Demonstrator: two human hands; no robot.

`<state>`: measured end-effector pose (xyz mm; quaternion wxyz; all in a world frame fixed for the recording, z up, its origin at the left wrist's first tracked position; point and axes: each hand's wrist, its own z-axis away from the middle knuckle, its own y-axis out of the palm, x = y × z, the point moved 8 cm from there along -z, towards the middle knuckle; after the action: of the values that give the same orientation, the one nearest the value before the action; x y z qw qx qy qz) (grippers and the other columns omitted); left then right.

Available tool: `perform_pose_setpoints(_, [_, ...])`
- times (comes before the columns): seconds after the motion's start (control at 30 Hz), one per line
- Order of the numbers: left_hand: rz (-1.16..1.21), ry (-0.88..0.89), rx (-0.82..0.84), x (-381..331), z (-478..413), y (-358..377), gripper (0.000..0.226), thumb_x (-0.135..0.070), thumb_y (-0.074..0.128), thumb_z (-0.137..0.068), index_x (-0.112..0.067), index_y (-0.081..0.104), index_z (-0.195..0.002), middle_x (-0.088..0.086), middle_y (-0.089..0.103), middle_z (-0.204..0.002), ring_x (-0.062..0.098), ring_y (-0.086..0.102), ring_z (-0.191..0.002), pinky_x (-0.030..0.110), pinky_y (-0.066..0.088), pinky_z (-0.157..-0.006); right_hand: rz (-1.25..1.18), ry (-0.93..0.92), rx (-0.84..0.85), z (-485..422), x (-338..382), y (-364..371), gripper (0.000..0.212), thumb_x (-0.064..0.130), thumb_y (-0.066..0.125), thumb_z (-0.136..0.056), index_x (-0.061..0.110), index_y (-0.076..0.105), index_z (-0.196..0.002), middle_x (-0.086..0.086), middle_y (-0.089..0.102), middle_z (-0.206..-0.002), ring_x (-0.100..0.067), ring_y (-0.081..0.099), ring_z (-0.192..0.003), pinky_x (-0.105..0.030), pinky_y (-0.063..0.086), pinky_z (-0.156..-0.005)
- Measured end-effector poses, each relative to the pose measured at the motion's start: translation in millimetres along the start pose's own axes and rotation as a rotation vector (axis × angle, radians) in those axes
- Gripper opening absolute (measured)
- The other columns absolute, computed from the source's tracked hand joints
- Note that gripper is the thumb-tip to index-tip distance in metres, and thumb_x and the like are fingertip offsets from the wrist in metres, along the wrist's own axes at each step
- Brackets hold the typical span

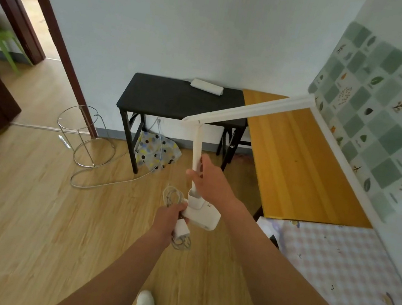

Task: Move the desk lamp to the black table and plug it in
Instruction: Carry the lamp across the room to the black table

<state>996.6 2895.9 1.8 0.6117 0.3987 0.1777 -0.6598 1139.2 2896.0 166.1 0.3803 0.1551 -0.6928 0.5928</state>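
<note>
Over the floor (28,204), not yet at the table (166,96), the right hand (210,180) curls round the lamp (198,149) stem, carrying it upright. The left hand (170,216) grips the bundled cord (172,195) and plug (180,229) beside the base, likely so nothing trails. A strip (207,86) lies on the table; its sockets cannot be made out.

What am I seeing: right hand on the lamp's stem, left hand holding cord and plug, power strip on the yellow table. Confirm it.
One thing is wrong: the head view shows the power strip on the black table, by the wall, not the yellow table. The rest stands: right hand gripping the lamp by its stem, left hand holding cord and plug.
</note>
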Motion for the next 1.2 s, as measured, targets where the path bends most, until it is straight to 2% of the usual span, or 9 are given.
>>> perform_pose_setpoints(0.17, [-0.025, -0.005, 0.017, -43, -52, -12, 0.021, -0.018, 0.072, -0.09, 0.0, 0.071, -0.1, 0.01, 0.067, -0.075, 0.022, 0.064, -0.064, 0.034, 0.053, -0.059, 0.026, 0.032, -0.019, -59, 17, 15, 0.024, 0.036, 0.057, -0.102, 0.017, 0.043, -0.106, -0.01, 0.067, -0.093, -0.031, 0.07, -0.08, -0.047, 0.062, -0.071])
perform_pose_setpoints(0.3, [0.004, -0.02, 0.024, -69, -80, -27, 0.018, -0.017, 0.073, -0.091, -0.001, 0.071, -0.098, 0.01, 0.068, -0.077, 0.022, 0.065, -0.066, 0.031, 0.055, -0.054, 0.036, 0.044, -0.034, -94, 30, 34, 0.024, 0.037, 0.058, -0.102, 0.02, 0.042, -0.106, -0.002, 0.065, -0.09, -0.025, 0.07, -0.078, -0.043, 0.062, -0.07])
perform_pose_setpoints(0.47, [-0.021, -0.01, 0.026, -95, -113, -47, 0.019, -0.017, 0.073, -0.091, 0.0, 0.071, -0.098, 0.011, 0.067, -0.079, 0.022, 0.065, -0.067, 0.033, 0.053, -0.059, 0.046, 0.042, -0.021, -131, 43, 55, 0.025, 0.037, 0.058, -0.102, 0.02, 0.041, -0.11, -0.004, 0.067, -0.094, -0.024, 0.071, -0.078, -0.044, 0.063, -0.072])
perform_pose_setpoints(0.57, [-0.013, -0.006, 0.015, -107, -127, -54, 0.019, -0.017, 0.071, -0.091, 0.001, 0.07, -0.099, 0.012, 0.068, -0.081, 0.023, 0.065, -0.07, 0.036, 0.053, -0.064, 0.062, 0.024, -0.02, -151, 50, 64, 0.026, 0.038, 0.058, -0.102, 0.021, 0.041, -0.112, 0.0, 0.065, -0.093, -0.019, 0.07, -0.075, -0.039, 0.063, -0.07])
perform_pose_setpoints(0.7, [0.009, -0.009, -0.003, -121, -144, -61, 0.019, -0.016, 0.072, -0.091, -0.001, 0.071, -0.101, 0.015, 0.069, -0.088, 0.027, 0.066, -0.078, 0.041, 0.054, -0.075, 0.049, 0.031, -0.005, -177, 53, 74, 0.029, 0.038, 0.059, -0.102, 0.019, 0.044, -0.119, -0.002, 0.067, -0.104, -0.018, 0.071, -0.082, -0.035, 0.063, -0.073])
perform_pose_setpoints(0.87, [0.008, -0.018, -0.033, -138, -167, -63, 0.022, -0.019, 0.072, -0.091, -0.001, 0.071, -0.104, 0.013, 0.068, -0.085, 0.024, 0.065, -0.073, 0.036, 0.053, -0.065, 0.038, 0.016, 0.009, -210, 51, 81, 0.03, 0.036, 0.059, -0.102, 0.017, 0.044, -0.121, -0.004, 0.068, -0.108, -0.018, 0.07, -0.082, -0.025, 0.058, -0.065])
perform_pose_setpoints(1.0, [0.004, -0.016, -0.049, -154, -189, -51, 0.017, -0.017, 0.071, -0.092, -0.002, 0.07, -0.1, 0.013, 0.066, -0.082, 0.022, 0.063, -0.068, 0.034, 0.052, -0.06, 0.021, 0.028, 0.022, -242, 40, 78, 0.032, 0.036, 0.06, -0.101, 0.016, 0.045, -0.121, -0.006, 0.068, -0.106, -0.021, 0.071, -0.083, -0.033, 0.062, -0.07])
perform_pose_setpoints(1.13, [0.006, -0.013, -0.056, -176, -214, -30, 0.017, -0.016, 0.07, -0.093, -0.002, 0.069, -0.102, 0.013, 0.065, -0.083, 0.021, 0.063, -0.068, 0.034, 0.052, -0.061, -0.012, 0.012, 0.035, -282, 30, 68, 0.029, 0.032, 0.065, -0.099, 0.022, 0.044, -0.116, -0.002, 0.068, -0.11, -0.016, 0.071, -0.084, -0.017, 0.053, -0.062])
perform_pose_setpoints(1.2, [0.01, -0.008, -0.059, -188, -229, -17, 0.014, -0.015, 0.069, -0.093, -0.004, 0.068, -0.102, 0.013, 0.067, -0.086, 0.023, 0.064, -0.072, 0.036, 0.053, -0.065, -0.02, -0.004, 0.036, -304, 25, 60, 0.03, 0.031, 0.067, -0.098, 0.025, 0.042, -0.113, 0.0, 0.065, -0.11, -0.015, 0.069, -0.086, -0.017, 0.051, -0.064])
